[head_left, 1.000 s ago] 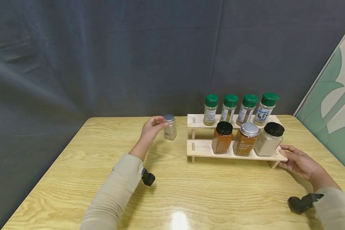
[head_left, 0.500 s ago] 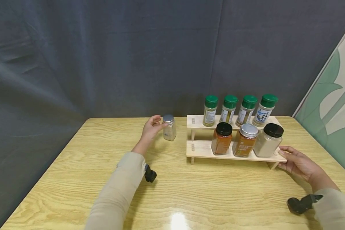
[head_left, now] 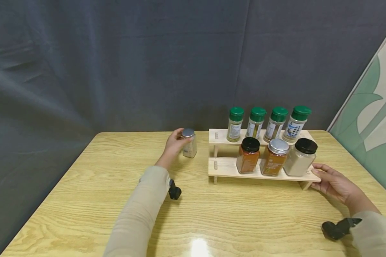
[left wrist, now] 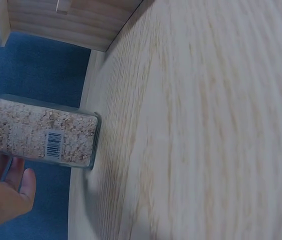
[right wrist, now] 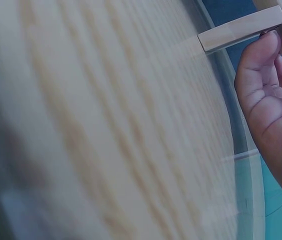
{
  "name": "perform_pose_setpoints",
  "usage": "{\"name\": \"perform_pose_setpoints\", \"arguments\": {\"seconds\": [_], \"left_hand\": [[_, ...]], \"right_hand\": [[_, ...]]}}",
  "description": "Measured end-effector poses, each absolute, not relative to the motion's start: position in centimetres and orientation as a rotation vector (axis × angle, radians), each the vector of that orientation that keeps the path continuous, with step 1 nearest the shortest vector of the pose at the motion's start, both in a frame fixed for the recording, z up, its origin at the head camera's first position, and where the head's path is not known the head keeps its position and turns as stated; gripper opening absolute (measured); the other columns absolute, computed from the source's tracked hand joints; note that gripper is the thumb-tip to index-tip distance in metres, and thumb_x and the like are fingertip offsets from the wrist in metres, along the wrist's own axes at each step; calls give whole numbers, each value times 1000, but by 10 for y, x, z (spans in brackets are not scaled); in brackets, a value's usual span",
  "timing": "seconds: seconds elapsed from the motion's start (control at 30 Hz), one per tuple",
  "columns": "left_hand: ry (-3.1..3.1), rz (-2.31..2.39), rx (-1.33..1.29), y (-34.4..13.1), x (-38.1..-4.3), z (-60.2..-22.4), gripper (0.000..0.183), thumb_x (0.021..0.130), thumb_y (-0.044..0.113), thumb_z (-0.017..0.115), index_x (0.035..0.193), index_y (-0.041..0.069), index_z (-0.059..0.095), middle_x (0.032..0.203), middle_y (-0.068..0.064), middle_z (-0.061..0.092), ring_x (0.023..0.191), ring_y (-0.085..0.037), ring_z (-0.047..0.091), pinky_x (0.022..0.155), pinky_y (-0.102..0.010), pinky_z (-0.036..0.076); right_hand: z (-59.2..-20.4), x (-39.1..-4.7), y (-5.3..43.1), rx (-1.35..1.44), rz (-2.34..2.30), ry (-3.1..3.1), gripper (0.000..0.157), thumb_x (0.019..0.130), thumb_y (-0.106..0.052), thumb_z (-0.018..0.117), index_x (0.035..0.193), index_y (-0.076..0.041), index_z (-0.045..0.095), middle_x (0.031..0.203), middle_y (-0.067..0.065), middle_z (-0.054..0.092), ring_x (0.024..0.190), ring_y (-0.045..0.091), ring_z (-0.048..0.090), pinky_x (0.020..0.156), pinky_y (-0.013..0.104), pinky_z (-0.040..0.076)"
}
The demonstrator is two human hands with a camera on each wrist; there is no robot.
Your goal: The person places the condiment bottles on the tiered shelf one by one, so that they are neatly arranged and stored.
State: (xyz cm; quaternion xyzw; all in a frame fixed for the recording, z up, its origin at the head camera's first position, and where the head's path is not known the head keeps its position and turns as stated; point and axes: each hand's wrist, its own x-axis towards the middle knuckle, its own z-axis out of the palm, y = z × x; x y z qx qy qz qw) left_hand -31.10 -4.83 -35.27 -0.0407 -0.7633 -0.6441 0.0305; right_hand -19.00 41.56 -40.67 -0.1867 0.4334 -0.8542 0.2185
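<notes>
A glass spice jar (head_left: 189, 148) with a grey lid stands upright on the table, left of the rack. Pale coarse flakes and a barcode show through its side in the left wrist view. My left hand (head_left: 174, 144) pinches it near the lid, thumb in front; the other fingers (left wrist: 27, 185) hang loosely beside it. With thumb and fingers my right hand (head_left: 336, 182) grips the front right end of the two-tier wooden rack (head_left: 225, 172). In the right wrist view, the thumb (right wrist: 266, 47) presses against the rack's leg (right wrist: 241, 30).
Several green-capped spice shakers (head_left: 258, 123) line the upper tier. On the lower tier stand a black-lidded orange jar (head_left: 248, 160), a silver-lidded red pepper jar (head_left: 273, 162) and a black-lidded pale jar (head_left: 300, 162). A dark curtain (head_left: 148, 71) hangs behind the table (head_left: 83, 200).
My left hand has moved slightly right, closing in on the grey-lidded jar until thumb and fingers lie around its top. The jar, rack and right hand have stayed in place.
</notes>
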Motion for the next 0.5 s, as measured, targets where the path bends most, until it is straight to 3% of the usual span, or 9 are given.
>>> {"name": "perform_pose_setpoints", "arguments": {"seconds": [0.5], "left_hand": [[-2326,-1982,-118,-43,-315,-357,47,75,11,67,118,4,49,115,-12,49,103,-24,44,88,-35,36]], "right_hand": [[-407,-190,415,-512,-2366,1201,38,93,3,20,110,-8,52,102,10,54,93,22,55,77,33,45]]}}
